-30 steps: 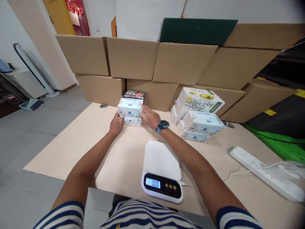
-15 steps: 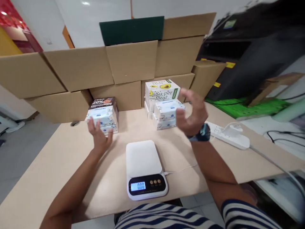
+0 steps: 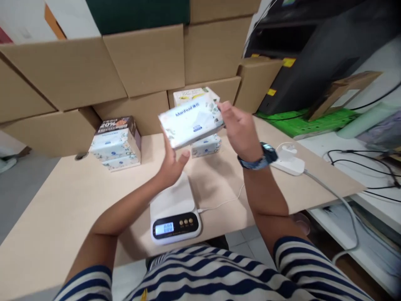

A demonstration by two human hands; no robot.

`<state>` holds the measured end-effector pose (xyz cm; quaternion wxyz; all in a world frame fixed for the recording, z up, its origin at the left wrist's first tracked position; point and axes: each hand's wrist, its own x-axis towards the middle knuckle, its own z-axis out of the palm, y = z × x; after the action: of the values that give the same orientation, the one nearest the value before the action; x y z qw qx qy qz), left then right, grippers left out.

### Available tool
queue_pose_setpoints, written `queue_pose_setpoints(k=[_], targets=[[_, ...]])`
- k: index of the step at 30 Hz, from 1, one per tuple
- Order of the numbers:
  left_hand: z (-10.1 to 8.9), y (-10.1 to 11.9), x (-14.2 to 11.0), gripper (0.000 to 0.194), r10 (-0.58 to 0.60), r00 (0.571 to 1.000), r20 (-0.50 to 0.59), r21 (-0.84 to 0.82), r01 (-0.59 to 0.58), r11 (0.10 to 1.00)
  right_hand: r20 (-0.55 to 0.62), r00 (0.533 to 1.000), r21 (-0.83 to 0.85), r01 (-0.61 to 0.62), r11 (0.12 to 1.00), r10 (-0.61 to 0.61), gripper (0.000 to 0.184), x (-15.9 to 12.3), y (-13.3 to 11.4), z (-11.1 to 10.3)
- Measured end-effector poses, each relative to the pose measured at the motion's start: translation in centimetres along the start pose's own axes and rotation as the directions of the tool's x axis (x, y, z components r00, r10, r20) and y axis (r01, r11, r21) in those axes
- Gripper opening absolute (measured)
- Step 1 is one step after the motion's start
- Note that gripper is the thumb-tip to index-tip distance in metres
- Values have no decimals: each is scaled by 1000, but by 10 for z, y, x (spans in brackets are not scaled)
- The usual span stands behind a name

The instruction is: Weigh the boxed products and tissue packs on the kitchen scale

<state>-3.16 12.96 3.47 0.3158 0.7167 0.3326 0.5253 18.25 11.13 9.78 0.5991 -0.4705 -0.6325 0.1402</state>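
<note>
A white tissue pack (image 3: 192, 119) with blue lettering and a leaf print hangs tilted above the table. My right hand (image 3: 239, 131), wearing a watch, is closed on the pack's right end. At the left end, the fingers of my left hand (image 3: 172, 165) stretch up against the edge, with the thumb spread apart below. Under my left hand stands a white kitchen scale (image 3: 172, 205) reading 0.00. Behind the held pack, another tissue pack (image 3: 206, 146) and a Su-per Meal box (image 3: 191, 94) are partly hidden.
At the left, tissue packs (image 3: 114, 150) are stacked before a dark box (image 3: 117, 123). Cardboard boxes (image 3: 147, 62) form a wall along the back. A white power strip (image 3: 290, 165) lies at the right, and a thin cable (image 3: 224, 205) runs from the scale.
My right hand has left the left stack and taken the upper tissue pack from the right group, lifting it. My left hand has moved right to its end. The view has turned right.
</note>
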Motion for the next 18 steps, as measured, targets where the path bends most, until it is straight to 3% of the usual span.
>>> queue_pose_setpoints(k=[3, 6, 9, 11, 15, 18], targets=[[-62, 39, -44, 98, -20, 1000, -24, 2, 20, 1000, 111, 987, 59, 108, 992, -114, 75, -37, -45, -7], [-92, 50, -87, 93, -158, 987, 5, -35, 158, 987, 270, 959, 57, 74, 996, -87, 74, -67, -50, 6], [-88, 40, -126, 99, -313, 947, 65, -103, 319, 942, 371, 928, 76, -60, 995, 27, 75, -97, -29, 27], [-81, 33, -143, 100, -372, 920, 122, -143, 387, 911, 405, 900, 106, -223, 969, 163, 71, -118, -13, 33], [-79, 30, -156, 93, -433, 875, 215, -177, 471, 864, 461, 784, 155, -533, 832, 416, 72, -153, 7, 20], [-83, 31, -161, 87, -408, 872, 270, -164, 459, 873, 478, 758, 171, -575, 800, 443, 76, -166, 13, 5]])
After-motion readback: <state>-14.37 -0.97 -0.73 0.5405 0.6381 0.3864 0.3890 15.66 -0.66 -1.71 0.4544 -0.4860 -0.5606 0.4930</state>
